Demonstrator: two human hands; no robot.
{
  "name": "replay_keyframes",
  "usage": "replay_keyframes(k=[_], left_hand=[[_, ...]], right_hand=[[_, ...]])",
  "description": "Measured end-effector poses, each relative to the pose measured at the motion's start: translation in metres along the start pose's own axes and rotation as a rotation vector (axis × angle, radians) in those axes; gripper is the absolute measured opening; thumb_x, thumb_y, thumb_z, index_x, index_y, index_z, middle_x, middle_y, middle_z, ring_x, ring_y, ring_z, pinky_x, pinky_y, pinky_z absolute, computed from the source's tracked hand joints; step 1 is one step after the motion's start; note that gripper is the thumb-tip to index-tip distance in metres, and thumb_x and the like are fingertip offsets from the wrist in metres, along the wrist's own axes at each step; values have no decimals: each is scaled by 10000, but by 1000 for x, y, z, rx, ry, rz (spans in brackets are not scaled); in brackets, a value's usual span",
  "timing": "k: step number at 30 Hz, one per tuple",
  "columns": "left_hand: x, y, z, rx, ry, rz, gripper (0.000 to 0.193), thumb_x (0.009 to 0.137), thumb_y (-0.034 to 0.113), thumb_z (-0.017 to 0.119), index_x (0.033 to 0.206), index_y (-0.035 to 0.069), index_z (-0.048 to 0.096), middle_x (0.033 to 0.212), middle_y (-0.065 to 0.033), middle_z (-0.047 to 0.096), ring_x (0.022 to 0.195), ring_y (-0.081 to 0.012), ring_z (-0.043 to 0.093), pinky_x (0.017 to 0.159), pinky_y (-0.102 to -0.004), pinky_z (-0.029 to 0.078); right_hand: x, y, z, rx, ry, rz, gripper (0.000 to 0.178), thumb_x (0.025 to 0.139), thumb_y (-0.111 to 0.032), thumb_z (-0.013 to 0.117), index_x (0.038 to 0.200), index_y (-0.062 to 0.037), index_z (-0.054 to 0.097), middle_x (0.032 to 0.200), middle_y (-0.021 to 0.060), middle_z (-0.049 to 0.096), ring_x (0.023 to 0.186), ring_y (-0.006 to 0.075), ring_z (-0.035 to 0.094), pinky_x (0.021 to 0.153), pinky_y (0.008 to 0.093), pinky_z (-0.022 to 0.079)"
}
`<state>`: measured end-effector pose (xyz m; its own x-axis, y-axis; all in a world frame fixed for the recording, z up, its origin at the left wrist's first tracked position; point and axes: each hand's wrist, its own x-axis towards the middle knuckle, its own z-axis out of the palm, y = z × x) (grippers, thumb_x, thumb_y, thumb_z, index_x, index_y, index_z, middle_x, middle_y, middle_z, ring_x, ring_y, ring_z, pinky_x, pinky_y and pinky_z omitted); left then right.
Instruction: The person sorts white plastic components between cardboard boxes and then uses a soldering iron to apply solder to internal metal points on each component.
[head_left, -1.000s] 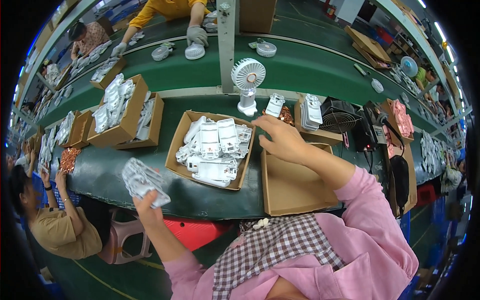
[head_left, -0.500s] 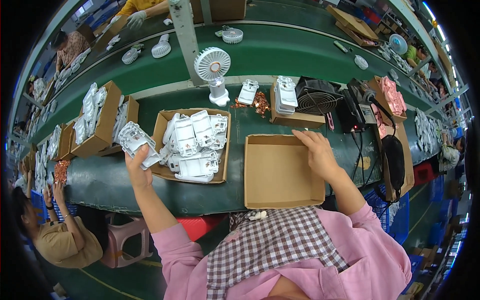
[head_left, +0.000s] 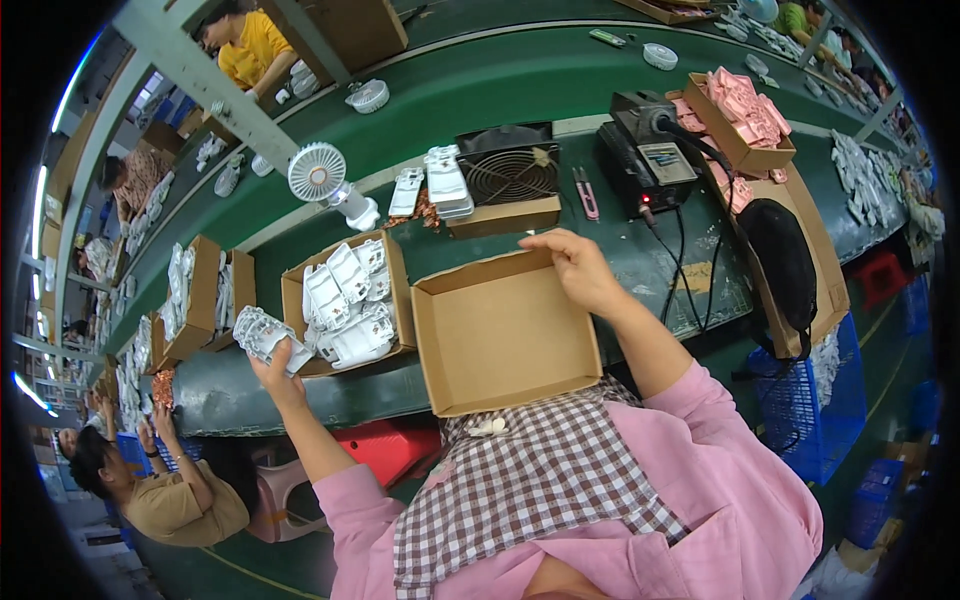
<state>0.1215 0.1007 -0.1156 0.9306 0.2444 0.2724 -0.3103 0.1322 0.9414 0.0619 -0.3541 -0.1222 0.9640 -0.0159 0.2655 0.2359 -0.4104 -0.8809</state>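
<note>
Left hand (head_left: 276,372) holds casings (head_left: 262,334) near boxed casings (head_left: 347,300).

L hand (head_left: 278,376) grips a stack of white plastic pcs (head_left: 258,330), just beside a cardboard box (head_left: 402,290) w/ more. R hand (head_left: 583,270), fingers bent, at far rim of a shallow cardboard tray (head_left: 505,335); grip unclear. Behind: 1 white fan (head_left: 318,173), 1 blk blower (head_left: 508,172) w/ round grille, 1 pink cutter (head_left: 588,197), 1 blk ctrl unit (head_left: 632,165). Far L: 1 seated co-worker (head_left: 178,505), tan top.
</note>
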Motion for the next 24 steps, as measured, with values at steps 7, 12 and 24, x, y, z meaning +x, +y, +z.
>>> replay_keyframes(k=[7,12,24], left_hand=[[-19,0,17,66,18,26,621,717,83,690,1262,-13,407,1126,-147,551,1022,-282,584,919,-376,445],[-37,4,15,132,45,7,614,735,128,700,1263,-5,418,1121,-120,555,1016,-286,581,939,-402,450],[-49,-3,27,73,163,60,555,736,101,680,1226,-12,445,1105,-128,560,1003,-272,582,925,-392,445]], right_hand=[[-3,17,-11,111,-28,-11,420,752,135,359,998,-20,663,984,136,632,968,273,597,878,310,441],[-7,13,-4,212,67,15,405,732,120,337,994,19,630,989,153,607,999,291,577,916,324,420],[-6,22,-14,283,117,79,336,767,74,431,1045,-5,603,1036,107,601,997,212,568,903,301,426]])
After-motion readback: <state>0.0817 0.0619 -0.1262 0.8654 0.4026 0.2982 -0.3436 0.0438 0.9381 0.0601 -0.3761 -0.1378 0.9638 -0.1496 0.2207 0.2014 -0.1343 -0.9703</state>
